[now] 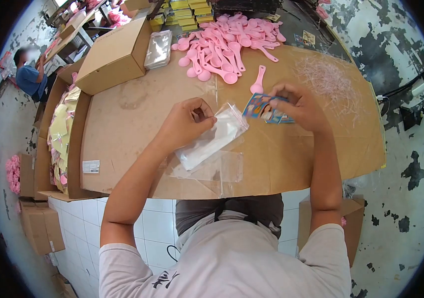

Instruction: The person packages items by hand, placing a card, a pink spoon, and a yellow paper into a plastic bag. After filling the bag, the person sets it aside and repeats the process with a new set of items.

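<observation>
My left hand (187, 121) pinches the open end of a clear plastic bag (214, 139) that lies on the cardboard sheet (132, 134). My right hand (299, 107) holds a colourful printed card (261, 107) just right of the bag's mouth. One pink spoon (258, 80) lies alone just above my right hand. More clear bags (212, 169) lie flat under the held one, near the front edge.
A heap of pink spoons (227, 42) fills the far middle. A cardboard box (115, 57) and a clear packet (158, 48) stand at far left. Thin plastic strips (328, 79) lie at right. A box of yellow packs (63, 134) sits left. Another person (31, 74) works far left.
</observation>
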The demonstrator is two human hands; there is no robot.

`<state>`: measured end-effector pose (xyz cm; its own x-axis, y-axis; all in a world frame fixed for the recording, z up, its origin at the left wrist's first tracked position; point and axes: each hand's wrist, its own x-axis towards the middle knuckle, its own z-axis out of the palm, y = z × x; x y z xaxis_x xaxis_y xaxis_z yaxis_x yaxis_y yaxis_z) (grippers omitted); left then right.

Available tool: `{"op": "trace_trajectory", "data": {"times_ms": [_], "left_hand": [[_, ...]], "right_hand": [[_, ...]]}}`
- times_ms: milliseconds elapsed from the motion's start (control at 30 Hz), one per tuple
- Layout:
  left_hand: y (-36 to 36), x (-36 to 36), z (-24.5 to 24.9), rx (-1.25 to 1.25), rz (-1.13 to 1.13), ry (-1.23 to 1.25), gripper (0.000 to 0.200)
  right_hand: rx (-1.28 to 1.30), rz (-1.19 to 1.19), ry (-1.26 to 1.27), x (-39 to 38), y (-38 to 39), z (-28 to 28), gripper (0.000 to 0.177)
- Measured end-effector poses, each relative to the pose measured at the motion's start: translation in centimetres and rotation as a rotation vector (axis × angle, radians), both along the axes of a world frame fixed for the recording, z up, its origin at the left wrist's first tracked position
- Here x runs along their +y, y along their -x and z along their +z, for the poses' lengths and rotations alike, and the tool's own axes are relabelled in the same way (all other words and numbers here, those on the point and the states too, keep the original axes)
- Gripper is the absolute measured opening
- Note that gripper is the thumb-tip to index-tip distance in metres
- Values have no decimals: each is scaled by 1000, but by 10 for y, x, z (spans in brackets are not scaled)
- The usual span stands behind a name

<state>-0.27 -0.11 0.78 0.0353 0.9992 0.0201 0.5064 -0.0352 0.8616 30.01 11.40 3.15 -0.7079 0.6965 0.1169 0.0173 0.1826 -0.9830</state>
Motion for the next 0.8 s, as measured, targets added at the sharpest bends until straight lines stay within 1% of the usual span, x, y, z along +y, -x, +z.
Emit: {"op": "trace_trajectory", "data": {"times_ms": [100, 200, 300, 400, 500, 600, 700, 800], "left_hand": [[-2, 0, -5, -112, -36, 45, 12], [-2, 2, -15, -462, -49, -40, 23], [5, 3, -4, -638, -2, 10, 36], [8, 5, 1, -769, -37, 69, 42], [-3, -2, 10, -713, -25, 108, 50], [-8, -1, 2, -611, -5, 78, 54], [-8, -2, -3, -625, -37, 38, 55], [-12, -4, -2, -598, -9, 30, 55]], "right_hand": [[-29, 128, -14, -20, 26, -10, 20], [-358, 93, -438, -27, 35, -18, 21], [-339, 78, -426, -28, 33, -17, 23], [-304, -5, -430, -23, 31, -10, 21], [-101, -198, -176, -20, 38, -22, 19], [94, -286, -30, -23, 43, -16, 18], [152, -301, -41, -26, 44, -13, 19], [66, -239, -88, -24, 41, -15, 22]]}}
